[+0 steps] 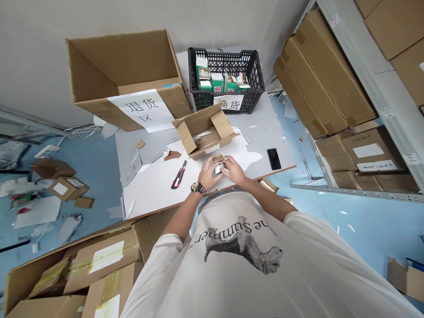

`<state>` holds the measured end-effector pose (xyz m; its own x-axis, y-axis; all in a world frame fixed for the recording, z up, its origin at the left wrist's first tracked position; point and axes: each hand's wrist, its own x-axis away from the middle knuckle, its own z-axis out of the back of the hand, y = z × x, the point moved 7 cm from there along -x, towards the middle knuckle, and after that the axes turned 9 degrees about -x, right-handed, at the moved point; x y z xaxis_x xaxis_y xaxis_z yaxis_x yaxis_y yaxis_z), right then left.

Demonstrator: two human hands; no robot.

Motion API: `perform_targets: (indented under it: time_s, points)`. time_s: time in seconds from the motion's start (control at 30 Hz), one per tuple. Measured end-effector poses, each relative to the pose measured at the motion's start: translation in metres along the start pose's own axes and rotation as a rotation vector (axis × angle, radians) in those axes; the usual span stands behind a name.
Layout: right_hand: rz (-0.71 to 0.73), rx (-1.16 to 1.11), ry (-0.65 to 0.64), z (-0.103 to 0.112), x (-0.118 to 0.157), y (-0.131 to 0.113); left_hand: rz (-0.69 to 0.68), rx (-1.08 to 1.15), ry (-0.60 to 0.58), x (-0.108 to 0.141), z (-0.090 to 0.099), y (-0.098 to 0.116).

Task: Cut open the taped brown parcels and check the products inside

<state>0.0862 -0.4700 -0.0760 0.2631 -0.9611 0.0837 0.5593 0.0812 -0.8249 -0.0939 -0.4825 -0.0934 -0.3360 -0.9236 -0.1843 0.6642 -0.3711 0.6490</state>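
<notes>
At the table's near edge, my left hand (208, 175) and my right hand (234, 170) close around a small carton (217, 168). White, green and brown parts of it show between my fingers, and its top looks open. My fingers cover most of its sides, and what is inside is too small to make out. Just beyond my hands stands an open brown cardboard box (207, 152) with raised flaps and scraps inside. To the left of my left hand lies a red and black utility knife (179, 175).
Behind are a large open carton (89, 112) with a paper sign and a black plastic crate (250, 101) holding several small green and white boxes. A phone (274, 159) lies at the right edge. Shelving with cartons (318, 75) stands right; a box of parcels (106, 256) sits lower left.
</notes>
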Motion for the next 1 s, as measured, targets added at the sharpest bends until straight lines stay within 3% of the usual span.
perform_targets:
  time_s: [0.27,0.43,0.57,0.77,1.0]
  points:
    - [-0.086,0.299,-0.113,-0.006,-0.015,-0.007,0.161,0.245,-0.005,0.006,0.002,-0.023]
    - [-0.072,0.4,-0.127,-0.02,-0.03,-0.017,0.077,0.229,-0.088,0.004,-0.012,-0.022]
    - [-0.079,0.334,-0.108,-0.019,-0.027,-0.021,0.117,0.216,-0.04,0.003,-0.021,-0.027]
    - [-0.051,0.117,-0.027,0.0,-0.013,-0.017,0.186,0.279,-0.006,0.004,-0.035,-0.033]
    - [0.038,0.008,0.086,0.01,-0.006,-0.024,0.196,0.203,-0.048,-0.007,-0.044,-0.045]
